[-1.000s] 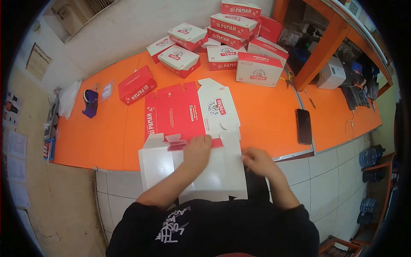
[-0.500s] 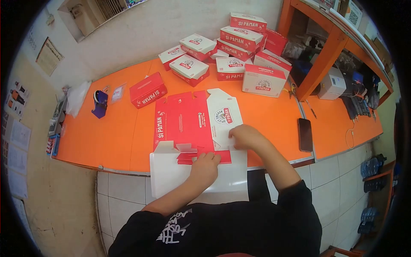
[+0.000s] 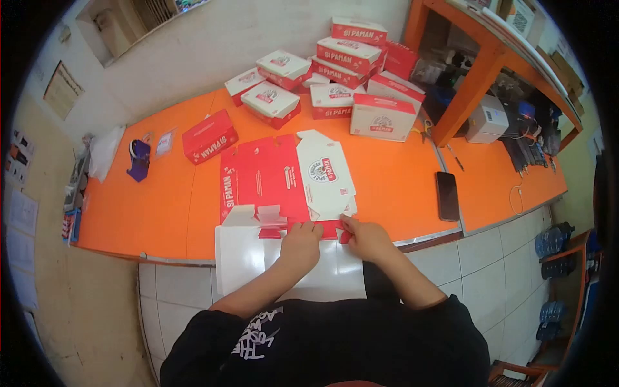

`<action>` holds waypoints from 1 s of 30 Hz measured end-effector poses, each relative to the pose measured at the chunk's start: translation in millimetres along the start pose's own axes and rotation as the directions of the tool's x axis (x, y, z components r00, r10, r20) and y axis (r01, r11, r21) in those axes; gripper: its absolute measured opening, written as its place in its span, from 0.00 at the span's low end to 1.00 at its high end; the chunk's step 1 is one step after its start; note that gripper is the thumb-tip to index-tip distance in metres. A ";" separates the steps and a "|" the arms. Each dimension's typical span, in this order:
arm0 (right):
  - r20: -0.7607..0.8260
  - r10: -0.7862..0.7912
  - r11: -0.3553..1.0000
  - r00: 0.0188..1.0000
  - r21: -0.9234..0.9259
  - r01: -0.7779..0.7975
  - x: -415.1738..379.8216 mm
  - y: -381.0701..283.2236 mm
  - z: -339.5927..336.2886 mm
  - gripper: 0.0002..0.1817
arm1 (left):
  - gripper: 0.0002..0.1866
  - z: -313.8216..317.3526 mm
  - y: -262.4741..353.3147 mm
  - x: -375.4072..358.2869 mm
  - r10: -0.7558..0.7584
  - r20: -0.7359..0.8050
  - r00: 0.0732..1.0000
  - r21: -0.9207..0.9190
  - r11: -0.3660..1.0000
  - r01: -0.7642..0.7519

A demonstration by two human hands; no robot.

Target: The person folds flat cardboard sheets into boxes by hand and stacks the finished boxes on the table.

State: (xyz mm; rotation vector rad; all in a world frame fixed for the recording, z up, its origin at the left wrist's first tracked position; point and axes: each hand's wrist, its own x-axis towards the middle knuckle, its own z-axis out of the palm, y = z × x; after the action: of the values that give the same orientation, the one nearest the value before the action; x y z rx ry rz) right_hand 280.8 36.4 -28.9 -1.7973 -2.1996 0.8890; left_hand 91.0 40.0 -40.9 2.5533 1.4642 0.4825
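Note:
A flat, unfolded cardboard box [image 3: 264, 174], red with a white lid panel printed with a chicken logo, lies at the table's near edge. Its near side carries a red strip and small upturned flaps [image 3: 269, 216]. My left hand [image 3: 302, 246] is closed over that strip, fingertips pressed along its fold. Close to its right, my right hand [image 3: 366, 238] pinches the strip's right end, where a small red and white corner is bent up. Beneath the near side, a glossy white sheet [image 3: 251, 258] hangs over the table edge.
Assembled red and white boxes [image 3: 348, 55] are stacked at the back, and one red box [image 3: 210, 137] sits nearer. A purple tape dispenser [image 3: 138, 160] stands left. On the right are a phone [image 3: 447, 196], scissors [image 3: 424, 130] and an orange shelf post [image 3: 469, 93].
My right hand has moved down from the white lid panel to the right end of the red strip and pinches its corner. My left hand stays on the strip. The view has shifted slightly.

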 end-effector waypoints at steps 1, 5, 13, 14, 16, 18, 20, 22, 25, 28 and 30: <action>-0.015 -0.052 0.997 0.999 0.053 0.053 6.2 15.9 -1.2 0.31 | 0.06 -4.4 -1.1 3.4 -0.008 0.033 0.999 -0.023 1.000 0.009; -0.310 -0.225 0.820 0.924 0.452 0.351 -7.3 34.9 4.7 0.39 | 0.07 -26.1 -1.4 0.7 -0.032 0.038 0.999 -0.083 0.996 0.035; 0.287 -0.098 0.527 0.953 0.827 -0.195 -65.5 22.9 47.0 0.33 | 0.11 -83.1 -14.2 -26.2 -0.086 -0.062 0.994 -0.225 0.972 0.070; 0.385 -0.054 0.579 0.921 0.764 -0.285 -66.6 14.0 41.4 0.31 | 0.13 -93.9 -15.4 -27.7 -0.083 -0.029 0.996 -0.219 0.973 0.075; 0.423 -0.047 0.540 0.905 0.772 -0.334 -67.6 -0.9 29.1 0.25 | 0.18 -103.7 -13.2 -26.0 -0.083 -0.136 0.987 -0.240 0.970 0.048; 0.455 -0.025 0.405 0.890 0.819 -0.408 -59.2 -15.0 10.9 0.24 | 0.23 -105.9 -5.9 -22.7 -0.094 -0.402 0.911 -0.277 0.961 -0.023; 0.351 -0.092 0.211 0.932 0.922 -0.326 -45.7 -15.0 17.6 0.20 | 0.29 -117.8 7.8 -23.9 -0.009 -0.361 0.933 -0.189 0.980 -0.063; 0.333 -0.055 0.138 0.941 0.936 -0.324 -25.8 -15.1 16.6 0.19 | 0.39 -115.3 4.8 -23.8 0.138 -0.142 0.980 -0.251 0.953 -0.171; 0.356 -0.013 -0.003 0.934 0.935 -0.356 -2.5 -5.2 28.4 0.19 | 0.41 -87.7 11.9 -36.5 0.066 0.257 0.964 -0.304 0.953 0.016; 0.365 0.030 -0.065 0.931 0.930 -0.362 3.9 -9.3 28.0 0.18 | 0.37 -58.2 12.6 -41.5 0.054 0.113 0.992 0.018 0.998 -0.056; 0.347 0.066 0.027 0.936 0.937 -0.349 3.9 -8.9 28.8 0.18 | 0.30 -43.1 3.6 -46.5 0.004 0.144 0.990 -0.097 0.995 0.010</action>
State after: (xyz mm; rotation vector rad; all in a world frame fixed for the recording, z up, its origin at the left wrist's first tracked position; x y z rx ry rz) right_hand 258.5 29.4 -48.3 -1.1589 -0.6212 2.0421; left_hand 56.9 -2.8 -8.8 2.4536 1.3608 0.3515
